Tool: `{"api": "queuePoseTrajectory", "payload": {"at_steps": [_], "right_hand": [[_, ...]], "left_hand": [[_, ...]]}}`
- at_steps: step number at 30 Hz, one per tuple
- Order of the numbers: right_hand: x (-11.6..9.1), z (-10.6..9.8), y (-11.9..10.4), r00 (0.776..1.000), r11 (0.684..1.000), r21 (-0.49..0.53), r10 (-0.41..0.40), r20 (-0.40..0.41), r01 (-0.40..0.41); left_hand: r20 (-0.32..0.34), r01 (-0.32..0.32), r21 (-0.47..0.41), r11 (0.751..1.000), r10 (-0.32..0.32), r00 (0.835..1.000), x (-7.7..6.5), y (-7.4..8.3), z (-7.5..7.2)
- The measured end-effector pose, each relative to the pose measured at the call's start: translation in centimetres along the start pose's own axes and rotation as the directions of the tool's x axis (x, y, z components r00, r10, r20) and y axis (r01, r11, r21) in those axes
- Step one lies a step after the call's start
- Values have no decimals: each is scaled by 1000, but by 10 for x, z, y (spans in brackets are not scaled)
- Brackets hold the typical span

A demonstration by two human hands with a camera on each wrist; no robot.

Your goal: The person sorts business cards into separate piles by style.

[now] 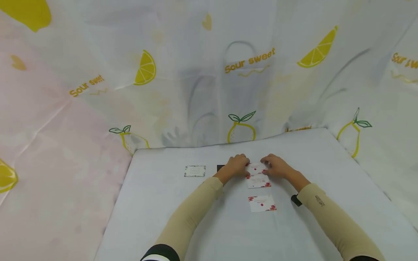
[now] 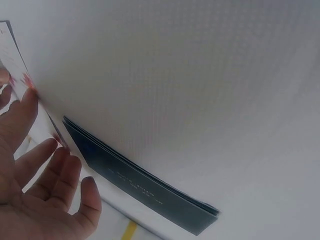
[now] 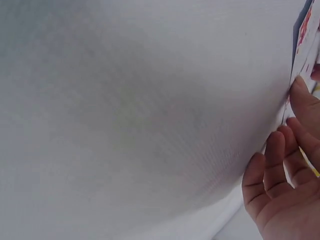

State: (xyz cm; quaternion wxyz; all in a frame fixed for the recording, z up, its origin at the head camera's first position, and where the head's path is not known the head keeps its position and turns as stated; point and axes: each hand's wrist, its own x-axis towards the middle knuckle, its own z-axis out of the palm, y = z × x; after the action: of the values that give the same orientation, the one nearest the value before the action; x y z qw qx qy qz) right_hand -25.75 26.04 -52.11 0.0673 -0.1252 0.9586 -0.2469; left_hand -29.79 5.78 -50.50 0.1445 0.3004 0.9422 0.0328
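A white card with red floral corners (image 1: 255, 167) lies at the far end of a column of similar cards. My left hand (image 1: 236, 166) holds its left side, thumb at the near corner and fingertips at the far one. From the other side, my right hand (image 1: 277, 167) holds the right edge with thumb and fingers. Just nearer lies a second red-flowered card (image 1: 258, 182), close against the first. A third one (image 1: 262, 204) lies apart, nearer the body. Beside the left hand, partly hidden by it in the head view, sits a small stack of dark cards (image 2: 142, 185).
On the left of the white table (image 1: 156, 203) lies a white card with dark floral corners (image 1: 195, 171). A lemon-printed cloth (image 1: 202, 90) hangs behind the table's far edge. A black band (image 1: 296, 200) shows at the right wrist.
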Motion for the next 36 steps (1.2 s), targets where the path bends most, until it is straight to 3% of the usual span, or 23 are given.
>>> {"api": "queuePoseTrajectory", "payload": {"at_steps": [11,21,36], "right_hand": [[9,-7,-9,997,1000,5,30,67,-30],[6,-7,-8,992,995,56,70,110,-76],[3,-4,-8,994,996,52,63,85,-67]], "left_hand": [[5,-10,5,1000,10,1000,6,-3,-4],[13,-5,-23,1000,5,1000,0,-1,-1],[4,-13,0,1000,13,1000,-2,1,0]]}}
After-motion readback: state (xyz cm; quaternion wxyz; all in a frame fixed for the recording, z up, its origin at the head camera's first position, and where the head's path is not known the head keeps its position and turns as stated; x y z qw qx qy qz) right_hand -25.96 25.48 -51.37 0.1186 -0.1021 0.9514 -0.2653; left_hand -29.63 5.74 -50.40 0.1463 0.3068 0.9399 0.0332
